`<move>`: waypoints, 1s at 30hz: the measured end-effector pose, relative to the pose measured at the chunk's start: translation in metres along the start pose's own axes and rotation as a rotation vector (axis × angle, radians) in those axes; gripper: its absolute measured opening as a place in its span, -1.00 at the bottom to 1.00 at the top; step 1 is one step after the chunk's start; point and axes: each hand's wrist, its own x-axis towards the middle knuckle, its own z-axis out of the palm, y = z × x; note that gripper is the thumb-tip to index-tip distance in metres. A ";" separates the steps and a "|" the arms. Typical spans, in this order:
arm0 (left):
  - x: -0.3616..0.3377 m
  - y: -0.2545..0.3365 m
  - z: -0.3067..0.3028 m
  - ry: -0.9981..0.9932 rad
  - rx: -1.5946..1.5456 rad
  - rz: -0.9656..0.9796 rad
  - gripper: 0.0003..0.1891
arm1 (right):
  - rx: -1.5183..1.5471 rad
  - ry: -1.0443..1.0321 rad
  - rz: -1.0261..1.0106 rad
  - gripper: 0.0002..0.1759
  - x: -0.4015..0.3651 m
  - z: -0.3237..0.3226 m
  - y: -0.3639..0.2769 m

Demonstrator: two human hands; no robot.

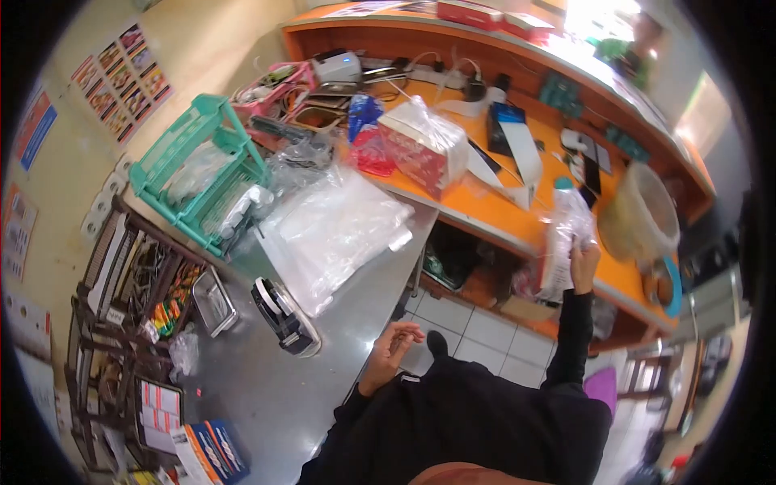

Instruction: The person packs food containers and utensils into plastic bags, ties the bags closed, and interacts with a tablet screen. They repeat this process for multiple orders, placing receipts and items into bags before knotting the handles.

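Observation:
My right hand [585, 265] reaches to the orange counter's front edge, its fingers closed on a clear plastic bag [559, 234]. The bag is crinkled, with white and red showing through it; its exact contents I cannot make out. Just above the bag shows a teal cap [563, 184], perhaps of a bottle. My left hand [392, 353] hovers by the edge of the metal table, fingers loosely bent and apart, holding nothing. A tape dispenser [287, 319] and a stack of clear plastic bags [339, 234] lie on that table, left of this hand.
On the orange counter [493, 212] stand a plastic-wrapped red and white box [424, 149], paper strips and a translucent tub [643, 212]. A green rack [202, 174] and a metal tray [214, 301] are at the left. White tiles [485, 327] floor the gap between.

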 end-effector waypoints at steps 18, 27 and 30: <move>-0.215 0.020 -0.053 1.404 0.340 0.174 -0.86 | 0.358 -0.943 -1.550 -0.95 -0.042 0.319 -0.340; -0.306 0.059 -0.140 1.189 0.354 0.305 -0.87 | 0.445 -0.643 -0.988 -0.82 0.037 0.342 -0.377; -0.293 0.104 -0.159 0.906 0.400 0.341 -0.86 | 0.909 -0.407 -0.734 -0.74 0.116 0.292 -0.413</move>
